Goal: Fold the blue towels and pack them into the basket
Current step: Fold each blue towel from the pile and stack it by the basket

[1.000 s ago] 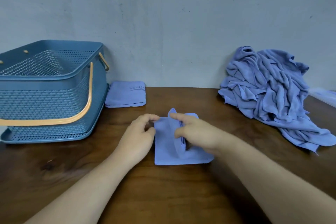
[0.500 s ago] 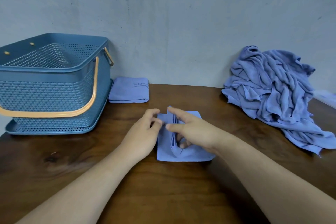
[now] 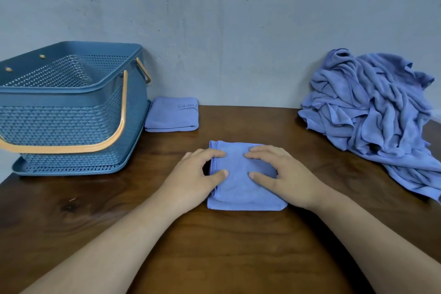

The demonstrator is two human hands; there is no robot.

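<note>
You are pressing the folded towel (image 3: 241, 186) on the surface (image 3: 238, 246) with left hand (image 3: 198, 174) and right hand (image 3: 284, 174), fingers relaxed and gripping nothing, so its layered left edge is risking to unfold during lifting toward the basket (image 3: 71, 89).

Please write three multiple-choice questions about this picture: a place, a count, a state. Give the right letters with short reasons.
1. Where is the pile of unfolded towels?
A. floor
B. right end of the table
C. wall

2. How many folded towels lie on the table?
A. one
B. two
C. five

3. What do the left hand and right hand do?
A. rest on the near folded towel
B. lift it
C. hang idle

1 B: it sits there.
2 B: the far folded towel beside the basket, the near one under the hands.
3 A: fingers touch its top.
</note>
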